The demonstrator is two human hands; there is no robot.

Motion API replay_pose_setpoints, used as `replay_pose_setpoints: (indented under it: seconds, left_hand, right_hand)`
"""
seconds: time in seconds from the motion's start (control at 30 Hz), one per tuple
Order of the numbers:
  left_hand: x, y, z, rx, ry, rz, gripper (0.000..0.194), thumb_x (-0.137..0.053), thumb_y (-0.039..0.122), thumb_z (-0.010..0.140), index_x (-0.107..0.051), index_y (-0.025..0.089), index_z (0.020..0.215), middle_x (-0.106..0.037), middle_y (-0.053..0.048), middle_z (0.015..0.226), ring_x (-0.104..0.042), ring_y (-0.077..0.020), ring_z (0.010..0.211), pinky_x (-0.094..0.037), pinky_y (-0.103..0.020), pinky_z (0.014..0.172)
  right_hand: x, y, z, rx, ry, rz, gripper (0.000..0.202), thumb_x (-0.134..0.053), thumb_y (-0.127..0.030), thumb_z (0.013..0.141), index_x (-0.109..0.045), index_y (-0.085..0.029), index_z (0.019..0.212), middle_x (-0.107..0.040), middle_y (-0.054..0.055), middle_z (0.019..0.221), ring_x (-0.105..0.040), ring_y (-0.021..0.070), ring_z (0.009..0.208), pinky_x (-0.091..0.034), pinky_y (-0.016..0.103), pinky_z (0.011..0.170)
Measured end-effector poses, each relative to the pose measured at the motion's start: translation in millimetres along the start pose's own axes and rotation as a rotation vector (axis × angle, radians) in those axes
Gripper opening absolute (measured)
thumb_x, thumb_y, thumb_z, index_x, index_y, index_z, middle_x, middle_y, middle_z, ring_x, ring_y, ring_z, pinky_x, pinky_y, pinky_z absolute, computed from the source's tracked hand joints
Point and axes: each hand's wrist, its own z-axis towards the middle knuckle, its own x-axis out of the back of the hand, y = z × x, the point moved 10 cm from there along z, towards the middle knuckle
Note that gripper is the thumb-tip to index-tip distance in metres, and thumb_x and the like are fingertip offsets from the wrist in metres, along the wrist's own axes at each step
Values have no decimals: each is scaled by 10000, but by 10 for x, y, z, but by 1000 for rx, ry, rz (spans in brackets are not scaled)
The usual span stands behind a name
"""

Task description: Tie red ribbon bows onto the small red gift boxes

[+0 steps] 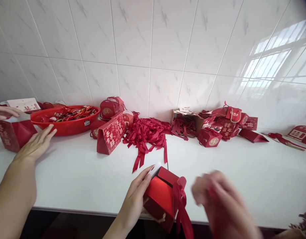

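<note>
My left hand (134,196) grips a red gift box (159,196) from its left side, thumb on top near a white flap. The box is tilted over the table's front edge. A dark red ribbon (180,196) is looped at the box's right end, its tails hanging down. To the right of the box, my right hand (217,196) is blurred by motion, its fingers curled closed; a smeared strip of red ribbon (212,189) shows in it. At the far left, another person's hands hold an open red box (15,132).
A red basin (65,127) of wrapped sweets stands at the back left. A pile of red ribbons (150,131) lies at the back middle, beside a standing red box (110,134). Further right are a ribbon-filled carton (199,122) and several red boxes (210,137) against the tiled wall.
</note>
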Motion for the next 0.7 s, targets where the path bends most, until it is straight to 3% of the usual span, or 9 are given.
replay_pose_setpoints:
  seconds: [0.07, 0.17, 0.33, 0.5, 0.57, 0.63, 0.7]
  left_hand:
    - [8, -102, -12, 80, -9, -142, 452, -525, 462, 849, -573, 245, 1242, -556, -60, 1328, -501, -266, 1237, -506, -373, 933]
    - [-23, -120, -36, 73, -56, -258, 469, -547, 450, 840, -559, 245, 1262, -500, -43, 1384, -399, -247, 1320, -469, -352, 996]
    - [-92, -54, -120, 10, -125, -143, 497, -510, 469, 869, -479, 267, 1323, -423, -25, 1444, -306, -231, 1371, -409, -334, 1057]
    - [-90, 25, -167, -58, -119, 80, 533, -488, 514, 869, -416, 275, 1340, -439, -67, 1414, -352, -236, 1349, -422, -339, 1037]
    - [-81, 95, -144, -96, -104, 117, 469, -435, 542, 883, -465, 267, 1261, -510, -77, 1321, -441, -228, 1279, -443, -338, 1001]
    - [-102, 168, -100, -116, -111, 148, 386, -359, 539, 911, -532, 243, 1087, -584, -63, 1155, -563, -203, 1097, -479, -329, 926]
    - [-164, 244, -50, -139, -153, 205, 341, -345, 503, 925, -534, 220, 910, -601, -35, 967, -593, -169, 895, -498, -299, 833]
  right_hand:
    - [-395, 270, 164, -201, -113, 101, 302, -448, -460, 898, -479, -208, 735, -529, 25, 653, -490, 157, 611, -406, 271, 557]
    - [-741, 404, 301, -247, -250, -66, 312, -469, -437, 884, -444, -194, 692, -428, -29, 622, -376, 109, 570, -326, 224, 525]
    - [-794, 429, 321, -218, -344, -389, 290, -433, -336, 883, -426, -194, 630, -426, -41, 577, -347, 109, 557, -294, 224, 523]
    - [-759, 385, 327, -193, -324, -427, 282, -430, -319, 879, -422, -204, 622, -456, -41, 577, -373, 114, 544, -305, 226, 525]
    - [-778, 354, 331, -167, -329, -400, 270, -429, -327, 887, -435, -206, 646, -468, -41, 587, -387, 116, 551, -320, 226, 539]
    - [-804, 333, 332, -151, -341, -376, 261, -427, -334, 895, -452, -206, 669, -482, -39, 597, -399, 117, 557, -329, 227, 548]
    - [-822, 325, 333, -140, -348, -371, 260, -432, -333, 897, -463, -203, 674, -487, -40, 595, -399, 114, 552, -329, 225, 544]
